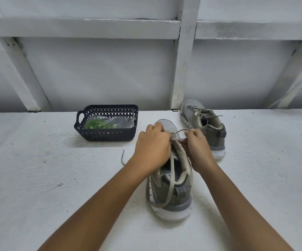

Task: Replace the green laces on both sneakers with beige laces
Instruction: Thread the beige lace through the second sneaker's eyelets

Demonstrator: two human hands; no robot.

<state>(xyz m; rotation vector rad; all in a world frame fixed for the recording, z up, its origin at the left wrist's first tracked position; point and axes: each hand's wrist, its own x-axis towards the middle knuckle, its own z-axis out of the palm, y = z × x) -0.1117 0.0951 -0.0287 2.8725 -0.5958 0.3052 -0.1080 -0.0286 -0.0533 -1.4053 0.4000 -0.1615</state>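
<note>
Steadied near sneaker (172,194), heel inward, under curled grip of left hand (152,147); pinched beige lace (182,130) loop in grip of right hand (198,147) for threading (green laces (97,124) bagged in basket (108,137)).

- near sneaker (172,196): grey, white sole, black-and-white zigzag heel strip
- far sneaker (192,113): grey, white sole
- beige lace (171,171)
- basket (108,135): navy, diamond lattice
- green laces (96,124)
- tabletop (38,178): white
</note>
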